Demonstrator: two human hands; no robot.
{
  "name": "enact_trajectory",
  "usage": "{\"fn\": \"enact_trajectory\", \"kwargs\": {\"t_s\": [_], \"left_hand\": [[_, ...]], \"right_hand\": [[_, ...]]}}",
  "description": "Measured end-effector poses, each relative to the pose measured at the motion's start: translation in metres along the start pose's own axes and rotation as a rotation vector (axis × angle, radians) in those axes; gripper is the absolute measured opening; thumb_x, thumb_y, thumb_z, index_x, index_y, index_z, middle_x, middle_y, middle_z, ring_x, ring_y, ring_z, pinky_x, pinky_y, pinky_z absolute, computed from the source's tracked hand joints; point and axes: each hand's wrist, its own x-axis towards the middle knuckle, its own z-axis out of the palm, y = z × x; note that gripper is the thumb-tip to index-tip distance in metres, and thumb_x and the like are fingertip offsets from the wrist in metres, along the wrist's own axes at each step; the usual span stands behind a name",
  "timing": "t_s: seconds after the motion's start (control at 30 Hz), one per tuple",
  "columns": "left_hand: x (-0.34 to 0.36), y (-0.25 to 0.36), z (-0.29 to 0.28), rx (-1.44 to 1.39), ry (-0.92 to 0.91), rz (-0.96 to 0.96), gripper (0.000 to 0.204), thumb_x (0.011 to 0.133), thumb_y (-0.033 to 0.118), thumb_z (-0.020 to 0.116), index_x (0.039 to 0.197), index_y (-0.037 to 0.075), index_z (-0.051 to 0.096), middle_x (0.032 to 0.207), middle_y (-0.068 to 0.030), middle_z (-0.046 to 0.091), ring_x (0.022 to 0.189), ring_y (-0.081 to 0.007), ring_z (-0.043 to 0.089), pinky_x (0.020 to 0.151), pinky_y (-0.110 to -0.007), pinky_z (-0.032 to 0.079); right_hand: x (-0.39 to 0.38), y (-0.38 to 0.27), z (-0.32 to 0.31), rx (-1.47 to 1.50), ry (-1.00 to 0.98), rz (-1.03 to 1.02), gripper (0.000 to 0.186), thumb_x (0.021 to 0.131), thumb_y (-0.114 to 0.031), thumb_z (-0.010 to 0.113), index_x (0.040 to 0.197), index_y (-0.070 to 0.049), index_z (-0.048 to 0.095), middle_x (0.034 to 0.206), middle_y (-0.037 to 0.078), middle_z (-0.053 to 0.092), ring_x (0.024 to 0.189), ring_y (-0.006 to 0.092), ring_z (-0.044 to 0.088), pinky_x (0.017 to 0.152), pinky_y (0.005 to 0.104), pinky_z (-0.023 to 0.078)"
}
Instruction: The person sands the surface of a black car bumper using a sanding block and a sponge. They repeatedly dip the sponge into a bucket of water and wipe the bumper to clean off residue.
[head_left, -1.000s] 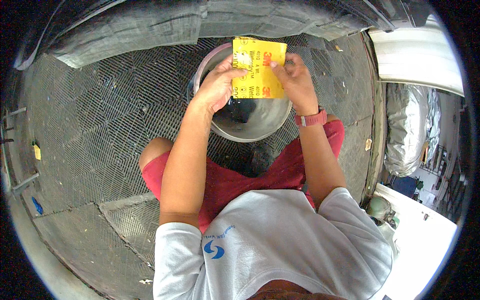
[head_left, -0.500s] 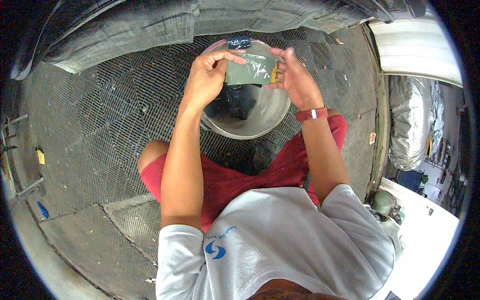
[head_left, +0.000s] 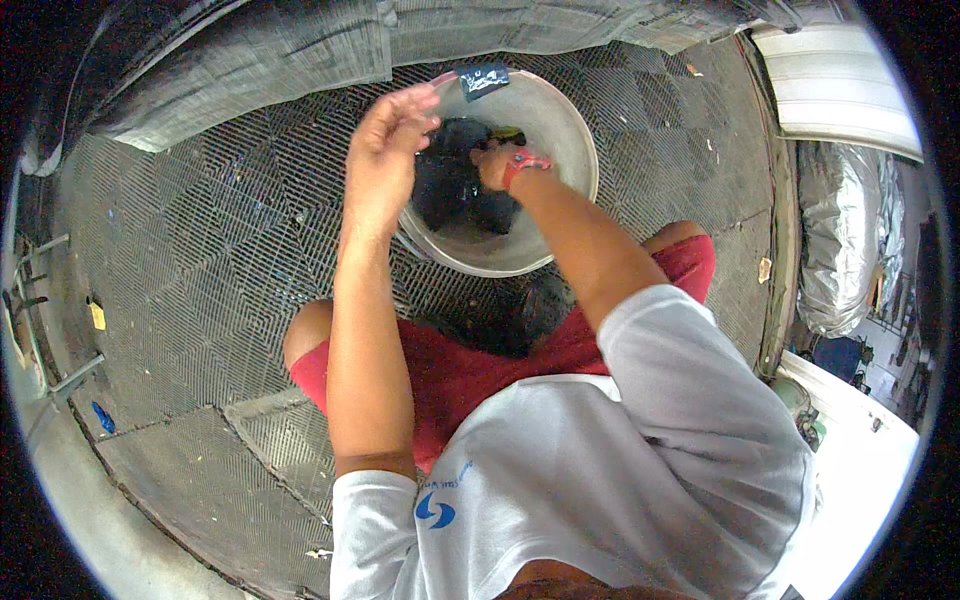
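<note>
My left hand (head_left: 390, 130) is raised at the left side of a grey round bucket (head_left: 565, 150), empty, its loosely bent fingers apart. My right hand (head_left: 493, 165), with a red band at the wrist, reaches down into the bucket's dark water (head_left: 450, 195). Its fingers are at a sandpaper sheet, of which a yellow edge (head_left: 508, 134) shows; the rest is hard to make out. A dark wet rectangular piece (head_left: 483, 80) lies on the bucket's far rim.
I sit cross-legged on grooved floor tiles (head_left: 200, 260). A grey covered mass (head_left: 250, 90) spans the far edge. On the right are a white panel (head_left: 830, 75), a silver wrapped bundle (head_left: 840, 240) and a white board (head_left: 850, 480). A metal frame (head_left: 70, 370) stands at left.
The sheet, held up in my hands earlier, is now down in the bucket with my right hand, which has moved left and inward. My left hand has let go and lifted slightly leftward.
</note>
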Motion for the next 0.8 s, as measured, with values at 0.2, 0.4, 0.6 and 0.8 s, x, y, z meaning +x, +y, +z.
{"fn": "enact_trajectory", "kwargs": {"t_s": [0.2,0.4,0.6,0.8], "left_hand": [[-0.007,-0.022,0.012,0.257,-0.13,-0.118,0.038,0.104,0.004,0.056,0.139,-0.001,0.068,0.136,-0.0164,0.075,0.116,-0.0227,0.073,0.106,-0.036,0.054],[0.004,-0.041,0.01,0.534,-0.225,-0.042,0.043,0.1,0.005,0.055,0.141,0.001,0.068,0.134,-0.0248,0.075,0.127,-0.0379,0.071,0.11,-0.044,0.054],[0.006,-0.053,0.01,0.735,-0.533,-0.052,0.065,0.088,0.002,0.066,0.152,0.012,0.063,0.137,-0.0255,0.073,0.131,-0.0386,0.069,0.114,-0.045,0.053],[-0.004,-0.045,0.017,0.697,-0.765,-0.074,0.102,0.07,0.021,0.093,0.163,0.024,0.052,0.161,-0.0243,0.055,0.148,-0.0414,0.054,0.126,-0.044,0.043]], "right_hand": [[-0.009,-0.015,-0.012,0.135,-0.3,-0.046,0.05,0.103,-0.034,0.059,0.151,-0.021,0.063,0.153,0.011,0.065,0.135,0.034,0.067,0.111,0.0512,0.054],[-0.103,0.034,-0.088,0.621,-0.012,-0.567,0.029,0.094,-0.022,0.075,0.116,-0.003,0.077,0.115,0.013,0.08,0.111,0.0283,0.075,0.101,0.0419,0.057],[-0.234,0.052,-0.16,0.861,0.321,-0.582,0.013,0.094,-0.005,0.071,0.106,-0.002,0.072,0.104,0.008,0.075,0.101,0.0197,0.069,0.096,0.0361,0.054],[-0.305,0.052,-0.199,1.128,0.752,-0.613,0.013,0.091,-0.001,0.07,0.104,-0.003,0.07,0.105,0.007,0.07,0.1,0.0194,0.065,0.095,0.0337,0.05]]}}
